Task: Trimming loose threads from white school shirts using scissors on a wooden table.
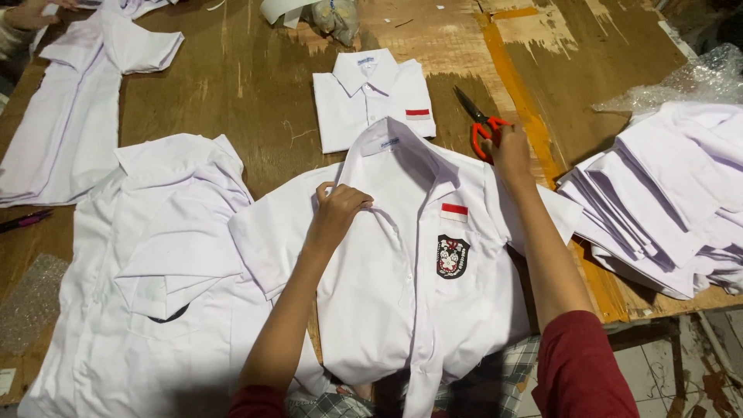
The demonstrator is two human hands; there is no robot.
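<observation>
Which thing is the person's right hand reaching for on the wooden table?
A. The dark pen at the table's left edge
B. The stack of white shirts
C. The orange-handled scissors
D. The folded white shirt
C: the right hand lies at the handles of the orange-handled scissors, while the left hand rests on the open white shirt.

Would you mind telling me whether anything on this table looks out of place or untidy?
Yes. The white shirts at the left lie rumpled and overlapping, unlike the neatly folded shirt at the top. The stack of folded white cloth at the right is fanned askew and overhangs the table edge.
</observation>
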